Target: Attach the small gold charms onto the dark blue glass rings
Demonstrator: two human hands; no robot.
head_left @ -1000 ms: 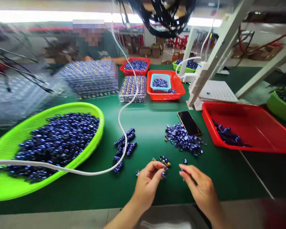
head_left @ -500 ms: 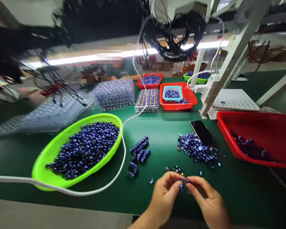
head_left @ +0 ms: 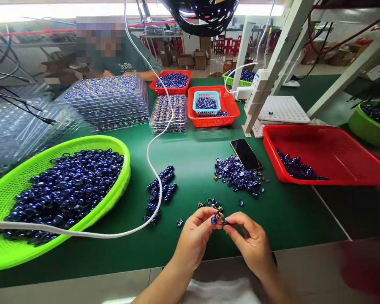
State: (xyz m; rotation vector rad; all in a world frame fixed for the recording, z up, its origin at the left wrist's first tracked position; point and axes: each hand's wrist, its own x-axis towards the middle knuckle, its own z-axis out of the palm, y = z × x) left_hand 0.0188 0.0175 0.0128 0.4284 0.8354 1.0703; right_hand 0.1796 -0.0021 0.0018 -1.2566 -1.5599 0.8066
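Left hand [head_left: 191, 238]: thumb and fingertips pinched together on a blue piece [head_left: 214, 220], held just above the table [head_left: 193, 156] near its front edge.
Right hand [head_left: 253, 242]: thumb and forefinger closed on a small dark piece [head_left: 225, 223], right beside the left fingertips; whether the two pieces touch is too small to tell.
Small cluster [head_left: 210, 203]: blue and gold bits on the table, just beyond the left fingertips.
Single pieces: one ring [head_left: 179, 222] lies left of the left hand, one cap [head_left: 241, 203] beyond the right hand.
Loose pile [head_left: 240, 176]: shiny blue caps, spread next to a phone [head_left: 246, 154].
Blue rows [head_left: 169, 192]: several short stacks lying on their sides, left of the hands, partly crossed by a white cable [head_left: 114, 234].
Green basket [head_left: 126, 169]: at left, heaped with blue rings.
Red tray [head_left: 338, 154]: at right, with more blue rows in its left end.
Back of the table: stacked clear trays [head_left: 114, 112] filled with pieces, and a red basket [head_left: 215, 122] holding a light-blue basket [head_left: 205, 112].
Co-worker [head_left: 123, 63]: a person in a dark top, behind those trays.
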